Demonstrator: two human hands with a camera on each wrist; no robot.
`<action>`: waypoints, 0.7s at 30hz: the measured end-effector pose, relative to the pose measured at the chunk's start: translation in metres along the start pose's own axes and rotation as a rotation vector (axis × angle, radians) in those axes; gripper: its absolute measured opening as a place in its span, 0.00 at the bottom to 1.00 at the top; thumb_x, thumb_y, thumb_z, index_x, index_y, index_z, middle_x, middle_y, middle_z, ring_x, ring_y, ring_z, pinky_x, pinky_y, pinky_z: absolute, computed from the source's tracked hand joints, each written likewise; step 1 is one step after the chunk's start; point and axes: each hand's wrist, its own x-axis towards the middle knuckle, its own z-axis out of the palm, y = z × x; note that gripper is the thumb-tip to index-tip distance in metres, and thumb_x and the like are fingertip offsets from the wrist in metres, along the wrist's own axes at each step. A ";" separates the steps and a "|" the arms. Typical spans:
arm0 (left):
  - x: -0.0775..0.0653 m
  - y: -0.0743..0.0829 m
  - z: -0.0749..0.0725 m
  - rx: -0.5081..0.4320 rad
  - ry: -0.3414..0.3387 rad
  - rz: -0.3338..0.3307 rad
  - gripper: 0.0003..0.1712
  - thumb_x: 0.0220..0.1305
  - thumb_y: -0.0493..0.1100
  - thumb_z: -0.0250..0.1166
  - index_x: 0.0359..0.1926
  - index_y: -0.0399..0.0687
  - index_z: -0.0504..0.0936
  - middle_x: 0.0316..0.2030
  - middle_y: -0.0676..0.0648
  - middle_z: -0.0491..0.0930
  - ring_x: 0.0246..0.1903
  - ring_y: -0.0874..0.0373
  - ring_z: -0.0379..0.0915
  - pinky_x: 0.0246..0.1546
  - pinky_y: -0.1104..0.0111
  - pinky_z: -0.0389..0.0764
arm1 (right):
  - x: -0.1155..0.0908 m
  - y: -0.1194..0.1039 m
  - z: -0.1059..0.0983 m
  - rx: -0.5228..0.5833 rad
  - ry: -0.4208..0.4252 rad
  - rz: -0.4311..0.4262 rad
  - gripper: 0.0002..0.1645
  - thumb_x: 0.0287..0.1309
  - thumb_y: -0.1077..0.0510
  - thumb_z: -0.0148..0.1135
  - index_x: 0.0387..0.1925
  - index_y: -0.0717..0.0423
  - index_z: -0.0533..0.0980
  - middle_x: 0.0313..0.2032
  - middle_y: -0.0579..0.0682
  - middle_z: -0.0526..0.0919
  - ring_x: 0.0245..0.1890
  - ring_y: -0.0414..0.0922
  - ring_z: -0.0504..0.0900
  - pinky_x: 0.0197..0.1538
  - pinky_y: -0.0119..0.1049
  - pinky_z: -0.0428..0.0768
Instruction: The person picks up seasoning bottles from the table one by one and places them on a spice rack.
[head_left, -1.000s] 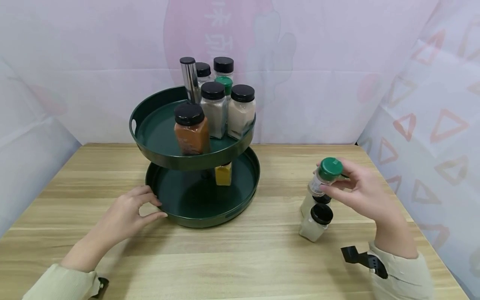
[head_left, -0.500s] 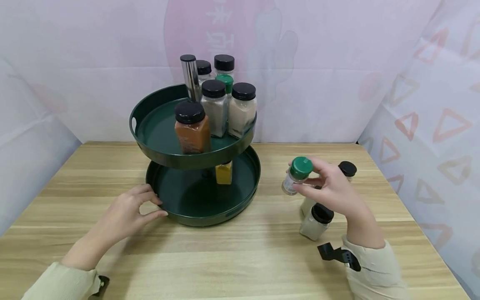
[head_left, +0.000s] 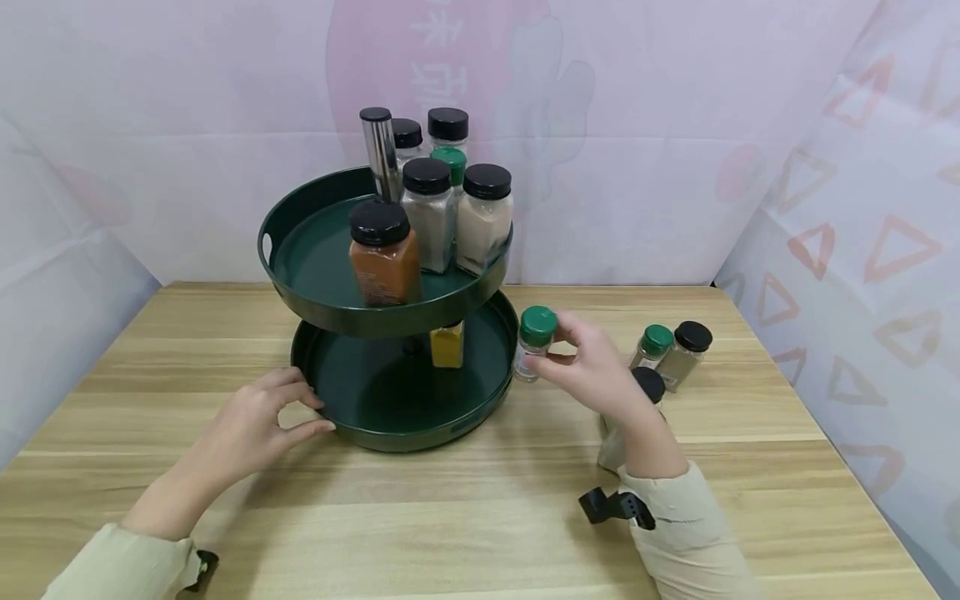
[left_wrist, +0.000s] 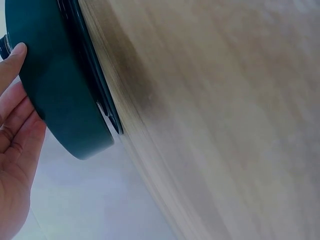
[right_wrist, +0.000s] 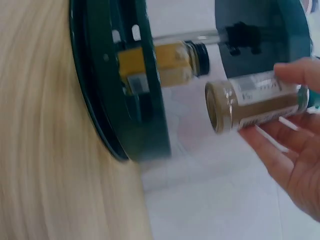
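Observation:
My right hand [head_left: 588, 367] pinches a small clear spice jar with a green cap [head_left: 535, 340], held upright just off the right edge of the lower tier. In the right wrist view, that jar [right_wrist: 256, 101] has a white label and brown contents. A dark green two-tier turntable [head_left: 408, 442] stands left of it. My left hand [head_left: 255, 429] touches the lower tier's outer wall with its fingertips; in the left wrist view, thumb and fingers lie against the green wall [left_wrist: 55, 80]. On the lower tier stands a yellow spice jar [head_left: 447, 347], its top partly hidden.
The upper tier [head_left: 315, 250] carries several black-capped jars, an orange-brown one [head_left: 386, 267] in front, plus a green-capped jar [head_left: 448, 162] and a metal tube [head_left: 381, 158]. On the table's right stand another green-capped jar [head_left: 654, 343], a black-capped jar [head_left: 686, 354] and others partly behind my right arm.
My right hand has carried the green-capped jar leftward from above the jars on the right to beside the turntable. The left hand has kept its place on the lower tier.

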 end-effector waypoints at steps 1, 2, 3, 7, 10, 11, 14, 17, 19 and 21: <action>0.000 0.000 0.000 0.001 0.004 0.004 0.16 0.36 0.43 0.84 0.27 0.53 0.86 0.30 0.57 0.78 0.29 0.61 0.76 0.33 0.78 0.77 | 0.002 -0.001 0.003 -0.003 0.006 0.007 0.18 0.58 0.64 0.68 0.50 0.60 0.76 0.44 0.57 0.84 0.50 0.51 0.82 0.53 0.47 0.85; 0.001 0.000 0.000 0.001 0.006 0.006 0.15 0.36 0.42 0.84 0.27 0.53 0.86 0.30 0.57 0.78 0.29 0.61 0.76 0.33 0.79 0.76 | 0.004 -0.002 0.007 -0.005 0.012 0.013 0.18 0.58 0.64 0.67 0.50 0.60 0.76 0.45 0.57 0.84 0.50 0.52 0.82 0.54 0.48 0.84; 0.001 0.000 -0.001 0.001 0.008 0.009 0.15 0.36 0.42 0.84 0.27 0.53 0.86 0.30 0.57 0.78 0.29 0.61 0.76 0.33 0.80 0.76 | 0.006 -0.003 0.010 -0.007 0.015 0.021 0.18 0.58 0.64 0.67 0.51 0.60 0.75 0.45 0.57 0.84 0.50 0.52 0.82 0.54 0.48 0.84; 0.002 0.000 -0.002 0.000 0.010 0.010 0.16 0.36 0.42 0.84 0.27 0.53 0.86 0.30 0.57 0.78 0.29 0.61 0.76 0.33 0.78 0.77 | 0.013 -0.003 0.022 0.007 0.028 0.043 0.19 0.58 0.64 0.67 0.51 0.60 0.75 0.46 0.57 0.84 0.52 0.55 0.83 0.54 0.49 0.84; 0.001 0.000 -0.002 0.002 0.012 0.014 0.16 0.36 0.42 0.84 0.27 0.53 0.86 0.30 0.57 0.78 0.29 0.61 0.77 0.33 0.78 0.77 | 0.018 0.000 0.030 0.014 0.051 0.039 0.16 0.57 0.64 0.67 0.47 0.61 0.76 0.45 0.58 0.85 0.50 0.54 0.84 0.53 0.48 0.85; 0.001 0.000 -0.002 0.002 0.011 0.013 0.16 0.36 0.42 0.84 0.27 0.53 0.86 0.30 0.57 0.78 0.29 0.60 0.77 0.33 0.78 0.77 | 0.019 0.002 0.033 0.017 0.060 0.037 0.15 0.56 0.64 0.67 0.46 0.61 0.77 0.44 0.58 0.85 0.49 0.54 0.84 0.52 0.47 0.85; 0.001 0.001 -0.002 0.005 0.004 0.007 0.15 0.37 0.43 0.84 0.27 0.53 0.86 0.30 0.57 0.79 0.30 0.60 0.77 0.32 0.72 0.80 | 0.024 0.008 0.039 0.022 0.083 0.026 0.13 0.56 0.64 0.67 0.43 0.61 0.77 0.41 0.57 0.85 0.45 0.52 0.85 0.49 0.43 0.83; 0.000 0.002 -0.001 0.004 -0.009 -0.009 0.15 0.38 0.43 0.83 0.27 0.54 0.86 0.31 0.57 0.79 0.30 0.60 0.77 0.32 0.66 0.82 | 0.028 0.014 0.044 0.038 0.091 0.032 0.12 0.56 0.64 0.67 0.43 0.61 0.77 0.40 0.57 0.84 0.43 0.51 0.84 0.49 0.43 0.81; 0.000 0.002 -0.001 0.004 -0.014 -0.016 0.15 0.38 0.43 0.83 0.27 0.55 0.86 0.31 0.57 0.79 0.30 0.60 0.77 0.32 0.65 0.83 | 0.031 0.018 0.046 0.042 0.091 0.044 0.13 0.56 0.64 0.67 0.44 0.61 0.77 0.40 0.57 0.84 0.43 0.51 0.84 0.50 0.46 0.81; 0.000 0.002 -0.001 0.004 -0.017 -0.019 0.15 0.38 0.43 0.83 0.27 0.55 0.86 0.31 0.57 0.78 0.30 0.60 0.77 0.32 0.66 0.83 | 0.033 0.020 0.047 0.044 0.086 0.062 0.14 0.57 0.63 0.67 0.45 0.61 0.77 0.41 0.57 0.84 0.45 0.52 0.84 0.52 0.49 0.81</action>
